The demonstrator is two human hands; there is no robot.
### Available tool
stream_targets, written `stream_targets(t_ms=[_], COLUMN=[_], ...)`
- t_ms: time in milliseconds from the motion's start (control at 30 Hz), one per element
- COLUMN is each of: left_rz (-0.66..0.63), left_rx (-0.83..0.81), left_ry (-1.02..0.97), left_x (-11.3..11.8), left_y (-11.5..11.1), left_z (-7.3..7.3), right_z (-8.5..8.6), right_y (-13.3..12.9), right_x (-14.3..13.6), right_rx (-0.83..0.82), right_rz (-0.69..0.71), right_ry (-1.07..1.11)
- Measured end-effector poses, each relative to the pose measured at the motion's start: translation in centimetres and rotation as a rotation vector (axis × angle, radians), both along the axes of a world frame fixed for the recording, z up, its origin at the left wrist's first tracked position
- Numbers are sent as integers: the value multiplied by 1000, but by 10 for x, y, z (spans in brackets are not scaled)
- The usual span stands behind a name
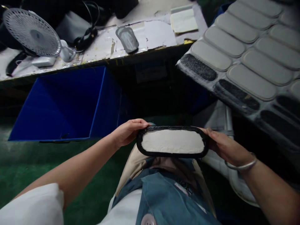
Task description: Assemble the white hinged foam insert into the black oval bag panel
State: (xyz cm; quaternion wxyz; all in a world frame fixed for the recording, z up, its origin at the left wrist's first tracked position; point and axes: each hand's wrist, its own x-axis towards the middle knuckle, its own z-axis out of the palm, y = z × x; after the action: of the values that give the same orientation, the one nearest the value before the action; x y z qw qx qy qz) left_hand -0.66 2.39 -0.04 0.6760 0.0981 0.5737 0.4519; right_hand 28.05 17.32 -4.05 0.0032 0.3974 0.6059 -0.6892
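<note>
An oval pad [173,141] with a black rim and a cream-coloured centre is held level above my lap, its long side running left to right. My left hand [129,131] pinches its left end, thumb and fingers at the upper left of the rim. At the opposite end, my right hand [223,144] grips the rim, with some fingers hidden behind the pad. A bracelet circles my right wrist.
An open blue bin [93,106] stands at the left below the workbench [103,47]. The bench bears a fan [35,34], a grey curved piece [127,39] and a paper pad [184,20]. Stacked sheets of oval pads [260,73] jut in at the right.
</note>
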Motion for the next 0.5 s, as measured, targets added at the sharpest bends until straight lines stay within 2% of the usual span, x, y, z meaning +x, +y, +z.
stream_targets(t_ms=[67, 133, 167, 233, 333, 433, 500], left_rz=[-58, -111, -134, -213, -522, -878, -989], left_rx=[-34, 14, 63, 172, 338, 471, 497], left_ry=[7, 122, 216, 465, 967, 1314, 1395], left_x=[3, 8, 10, 13, 16, 21, 27], left_y=[6, 8, 8, 6, 0, -3, -4], left_z=[-1, -3, -3, 0, 15, 32, 36], right_z=[3, 6, 8, 14, 30, 46, 53], right_y=[11, 19, 21, 21, 13, -4, -15], right_x=[-5, -11, -13, -17, -23, -35, -46], right_rx=[-222, -198, -92, 238, 726, 995, 1098], right_rz=[52, 109, 143, 217, 373, 569, 651], right_ry=[4, 15, 19, 8, -23, -45, -77])
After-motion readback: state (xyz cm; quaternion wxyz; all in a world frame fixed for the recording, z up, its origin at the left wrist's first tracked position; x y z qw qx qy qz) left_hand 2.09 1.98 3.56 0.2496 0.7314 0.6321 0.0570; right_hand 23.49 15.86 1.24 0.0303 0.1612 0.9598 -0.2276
